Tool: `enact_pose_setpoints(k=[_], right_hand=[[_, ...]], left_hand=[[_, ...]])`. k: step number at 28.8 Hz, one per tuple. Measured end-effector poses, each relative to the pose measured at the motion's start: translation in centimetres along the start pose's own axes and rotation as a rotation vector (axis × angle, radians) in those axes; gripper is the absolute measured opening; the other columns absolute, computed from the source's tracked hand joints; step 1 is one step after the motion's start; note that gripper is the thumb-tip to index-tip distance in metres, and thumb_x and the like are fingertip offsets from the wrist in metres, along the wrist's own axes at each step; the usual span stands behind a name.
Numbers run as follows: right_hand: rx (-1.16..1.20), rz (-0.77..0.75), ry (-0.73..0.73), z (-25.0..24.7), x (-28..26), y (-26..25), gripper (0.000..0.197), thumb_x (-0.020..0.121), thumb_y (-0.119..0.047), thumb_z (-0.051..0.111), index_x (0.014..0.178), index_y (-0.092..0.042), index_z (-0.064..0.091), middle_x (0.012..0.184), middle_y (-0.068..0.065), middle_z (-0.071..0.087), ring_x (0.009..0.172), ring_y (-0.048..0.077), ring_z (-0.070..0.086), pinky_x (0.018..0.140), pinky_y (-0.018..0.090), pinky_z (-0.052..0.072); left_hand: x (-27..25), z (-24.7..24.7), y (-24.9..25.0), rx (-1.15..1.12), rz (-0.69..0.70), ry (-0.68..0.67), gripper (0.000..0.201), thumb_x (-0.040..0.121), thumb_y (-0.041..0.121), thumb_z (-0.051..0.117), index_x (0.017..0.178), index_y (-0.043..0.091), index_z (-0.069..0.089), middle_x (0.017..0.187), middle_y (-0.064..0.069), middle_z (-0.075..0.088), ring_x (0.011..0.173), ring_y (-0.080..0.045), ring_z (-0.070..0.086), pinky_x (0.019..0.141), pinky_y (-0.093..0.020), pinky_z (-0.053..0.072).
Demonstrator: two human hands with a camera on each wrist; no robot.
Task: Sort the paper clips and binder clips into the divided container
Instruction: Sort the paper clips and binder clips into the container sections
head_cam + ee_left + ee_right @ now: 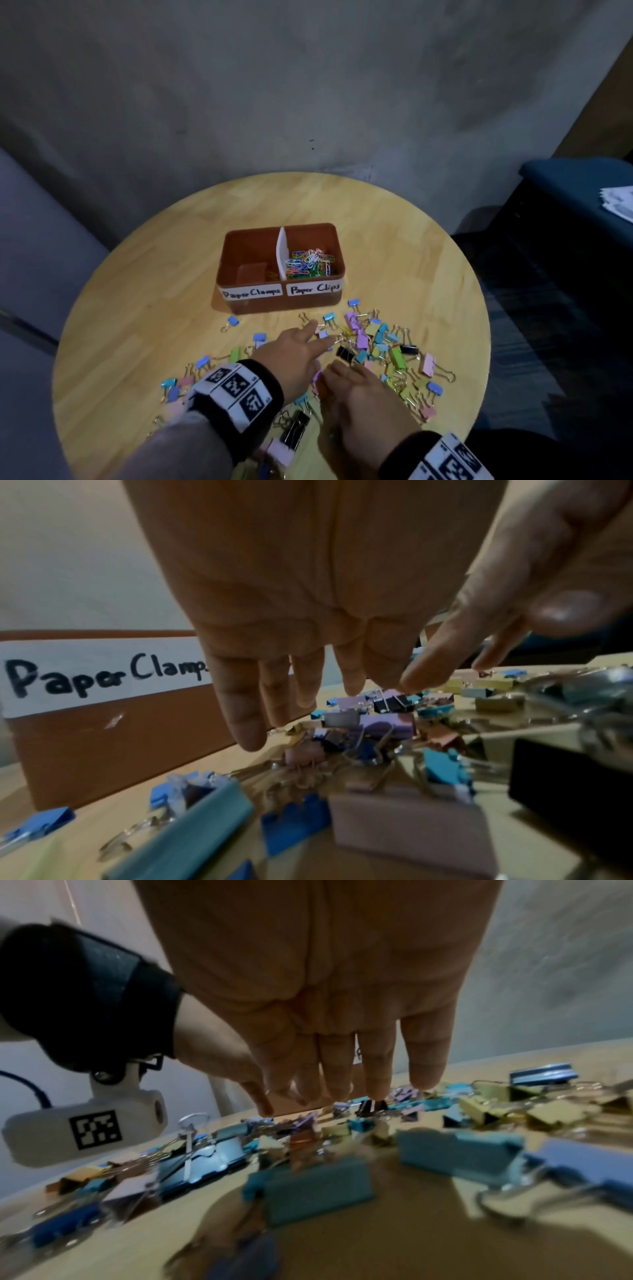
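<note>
The brown divided container (279, 305) stands mid-table, with a white divider (281, 253) and labels reading "Paper Clamps" on the left and "Paper Clips" on the right. Coloured paper clips (310, 262) fill the right compartment. The left compartment holds almost nothing. Many coloured binder clips (383, 346) lie scattered in front of the container. My left hand (308, 339) reaches forward over the pile with fingers straight, their tips just above the clips (373, 723). My right hand (342, 377) hovers palm down beside it, holding nothing. Its fingers (377, 1080) hang over a black clip (371, 1106).
The round wooden table (154, 308) drops off close behind my wrists. A stray blue binder clip (233, 321) lies left of the pile. A dark blue seat with papers (582, 192) stands to the right, and a grey wall is behind.
</note>
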State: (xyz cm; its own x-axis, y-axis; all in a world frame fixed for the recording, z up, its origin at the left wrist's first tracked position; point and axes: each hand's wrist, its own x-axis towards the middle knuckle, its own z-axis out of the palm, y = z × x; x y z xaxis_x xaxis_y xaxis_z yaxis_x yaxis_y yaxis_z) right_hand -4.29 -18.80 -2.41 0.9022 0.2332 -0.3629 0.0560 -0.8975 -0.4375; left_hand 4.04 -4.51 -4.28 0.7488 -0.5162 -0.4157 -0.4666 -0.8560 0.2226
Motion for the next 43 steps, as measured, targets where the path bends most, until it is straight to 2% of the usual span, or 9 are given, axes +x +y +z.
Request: enact_pose_setpoints(k=[7, 14, 17, 20, 24, 27, 33, 37, 43], right_hand=[[0.030, 0.255, 0.001, -0.8, 0.2, 3.1, 0.063, 0.094, -0.015, 0.046, 0.151, -0.024, 0.021, 0.160, -0.006, 0.008, 0.146, 0.019, 0.014, 0.119, 0.038, 0.018], [0.053, 0.155, -0.015, 0.4, 0.0, 2.1, 0.056, 0.096, -0.020, 0.044, 0.150, -0.027, 0.027, 0.160, -0.007, 0.010, 0.145, 0.018, 0.018, 0.116, 0.034, 0.025], [0.050, 0.136, -0.017, 0.1, -0.3, 1.4, 0.046, 0.096, -0.018, 0.045, 0.141, -0.028, 0.042, 0.152, -0.005, 0.033, 0.133, 0.018, 0.038, 0.107, 0.032, 0.037], [0.008, 0.190, 0.086, -2.3, 1.0, 1.3, 0.042, 0.094, -0.016, 0.049, 0.133, -0.033, 0.051, 0.121, -0.001, 0.059, 0.106, 0.017, 0.057, 0.087, 0.026, 0.047], [-0.184, 0.211, 0.006, -5.2, 4.8, 3.1, 0.049, 0.091, -0.019, 0.054, 0.132, -0.043, 0.046, 0.121, 0.003, 0.053, 0.107, 0.024, 0.058, 0.086, 0.033, 0.048], [-0.219, 0.255, -0.054, -5.4, 5.3, 3.8, 0.028, 0.087, -0.037, 0.057, 0.113, -0.047, 0.055, 0.117, -0.002, 0.050, 0.101, 0.021, 0.059, 0.084, 0.030, 0.047], [0.016, 0.355, 0.126, -6.5, 2.7, 7.3, 0.046, 0.093, -0.021, 0.050, 0.137, -0.034, 0.049, 0.128, 0.006, 0.056, 0.113, 0.024, 0.056, 0.090, 0.032, 0.047], [0.197, 0.485, 0.230, -6.2, 0.3, 9.6, 0.042, 0.090, -0.011, 0.051, 0.127, -0.030, 0.059, 0.118, 0.010, 0.064, 0.102, 0.027, 0.059, 0.081, 0.031, 0.050], [0.368, 0.483, 0.235, -3.1, -1.0, 10.6, 0.034, 0.093, -0.008, 0.051, 0.118, -0.028, 0.064, 0.100, 0.002, 0.064, 0.082, 0.012, 0.055, 0.060, 0.016, 0.040]], left_hand=[[0.5, 0.1, -0.5, 0.054, -0.064, -0.070, 0.053, 0.103, 0.023, 0.031, 0.150, 0.046, 0.020, 0.162, 0.006, 0.009, 0.142, -0.025, 0.030, 0.102, -0.044, 0.045], [-0.7, 0.2, -0.6, -0.018, -0.082, -0.034, 0.046, 0.102, 0.016, 0.033, 0.139, 0.041, 0.043, 0.159, 0.008, 0.021, 0.138, -0.023, 0.037, 0.103, -0.043, 0.044], [0.2, -0.3, 0.1, -0.031, -0.028, 0.114, 0.030, 0.102, 0.018, 0.037, 0.121, 0.029, 0.057, 0.134, 0.003, 0.052, 0.120, -0.019, 0.049, 0.096, -0.038, 0.046], [2.1, -0.8, 0.9, -0.057, 0.015, 0.140, 0.036, 0.100, 0.014, 0.042, 0.127, 0.034, 0.056, 0.122, 0.003, 0.055, 0.113, -0.019, 0.052, 0.091, -0.037, 0.048], [4.3, -1.7, 1.2, 0.000, -0.011, 0.066, 0.060, 0.094, -0.001, 0.042, 0.138, 0.039, 0.046, 0.120, -0.003, 0.052, 0.111, -0.025, 0.053, 0.088, -0.038, 0.049], [5.6, -2.7, 1.4, 0.073, 0.001, 0.018, 0.054, 0.095, 0.000, 0.045, 0.135, 0.036, 0.052, 0.122, -0.005, 0.049, 0.114, -0.026, 0.051, 0.091, -0.036, 0.046], [7.2, -2.6, 2.2, 0.122, 0.050, 0.097, 0.017, 0.092, 0.017, 0.059, 0.104, 0.025, 0.069, 0.114, 0.000, 0.057, 0.108, -0.024, 0.055, 0.087, -0.036, 0.051], [7.3, -2.7, 2.9, 0.092, 0.032, 0.082, 0.013, 0.089, 0.026, 0.064, 0.102, 0.026, 0.067, 0.105, 0.001, 0.063, 0.100, -0.022, 0.060, 0.080, -0.034, 0.052], [7.9, -2.8, 3.2, 0.024, 0.015, -0.006, 0.008, 0.083, 0.015, 0.061, 0.084, 0.021, 0.057, 0.090, -0.001, 0.062, 0.086, -0.025, 0.060, 0.069, -0.031, 0.048]])
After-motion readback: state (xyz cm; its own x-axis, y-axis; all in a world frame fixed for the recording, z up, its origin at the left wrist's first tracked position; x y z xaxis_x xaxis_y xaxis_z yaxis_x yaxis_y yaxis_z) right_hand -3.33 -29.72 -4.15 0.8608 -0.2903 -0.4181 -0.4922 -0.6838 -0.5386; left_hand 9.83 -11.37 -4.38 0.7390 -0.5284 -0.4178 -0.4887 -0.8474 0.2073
